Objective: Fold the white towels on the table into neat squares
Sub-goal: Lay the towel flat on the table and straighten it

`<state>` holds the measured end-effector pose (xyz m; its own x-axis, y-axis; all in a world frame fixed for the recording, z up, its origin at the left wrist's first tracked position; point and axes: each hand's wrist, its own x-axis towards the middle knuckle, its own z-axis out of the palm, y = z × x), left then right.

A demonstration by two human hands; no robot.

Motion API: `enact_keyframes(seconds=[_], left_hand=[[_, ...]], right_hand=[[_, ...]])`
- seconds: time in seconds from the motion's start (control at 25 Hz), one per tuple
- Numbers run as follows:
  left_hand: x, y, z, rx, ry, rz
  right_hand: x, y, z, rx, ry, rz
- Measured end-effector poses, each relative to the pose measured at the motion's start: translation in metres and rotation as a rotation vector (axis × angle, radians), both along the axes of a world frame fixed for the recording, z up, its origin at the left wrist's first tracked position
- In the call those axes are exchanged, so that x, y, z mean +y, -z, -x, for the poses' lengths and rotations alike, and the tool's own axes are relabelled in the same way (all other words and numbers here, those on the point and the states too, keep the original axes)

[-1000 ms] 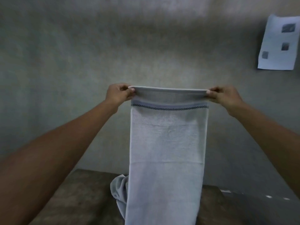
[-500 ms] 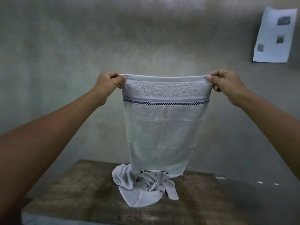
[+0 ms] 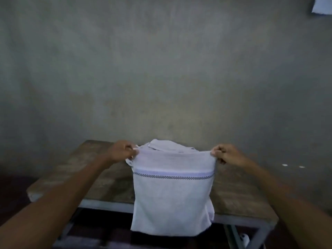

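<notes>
**White towel held up by two corners at the near edge of the table**

The left hand (image 3: 122,151) pinches the top left corner of a white terry towel (image 3: 172,200), its fingers curled tight round the cloth. The right hand (image 3: 227,154) grips the top right corner the same way. Both forearms reach forward from the near side.

Between the two fists the top hem is pulled taut and nearly level. The towel hangs flat from there, with a pale band and a dark checked stripe running across it a little below the hem. Its lower edge drops past the near edge of the table. At the lower right a second layer of cloth shows behind the front one.

Just behind the hem, a crumpled white towel (image 3: 165,145) lies on the middle of the table, mostly hidden. The worn brown wooden table (image 3: 75,169) stands on a grey metal frame (image 3: 107,206).

Beyond it rises a bare grey plastered wall (image 3: 161,69). A white sheet of paper (image 3: 322,5) hangs at its far upper right, cut by the picture's edge. Two small white specks (image 3: 284,165) show to the right of the table.
</notes>
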<state>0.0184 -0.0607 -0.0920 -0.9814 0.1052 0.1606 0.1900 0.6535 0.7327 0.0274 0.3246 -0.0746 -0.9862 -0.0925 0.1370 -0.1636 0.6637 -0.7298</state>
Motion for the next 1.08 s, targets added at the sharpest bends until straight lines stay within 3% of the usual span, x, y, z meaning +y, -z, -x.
enact_keyframes(seconds=[0.12, 0.24, 0.68, 0.8, 1.08], left_hand=[[-0.003, 0.097, 0.017, -0.145, 0.005, 0.049], [-0.005, 0.151, 0.037, -0.182, 0.001, -0.036], [0.034, 0.187, 0.116, 0.018, -0.043, -0.222], [0.039, 0.193, 0.131, 0.000, 0.010, -0.109], [0.028, 0.192, 0.148, 0.070, 0.244, 0.214]], right_hand=[[0.002, 0.094, 0.012, -0.130, 0.002, -0.025], [0.005, 0.151, 0.029, -0.211, 0.031, -0.029], [0.015, 0.199, 0.110, -0.156, 0.217, -0.048], [0.015, 0.202, 0.119, -0.136, 0.118, -0.056], [0.020, 0.197, 0.135, -0.149, -0.046, -0.284]])
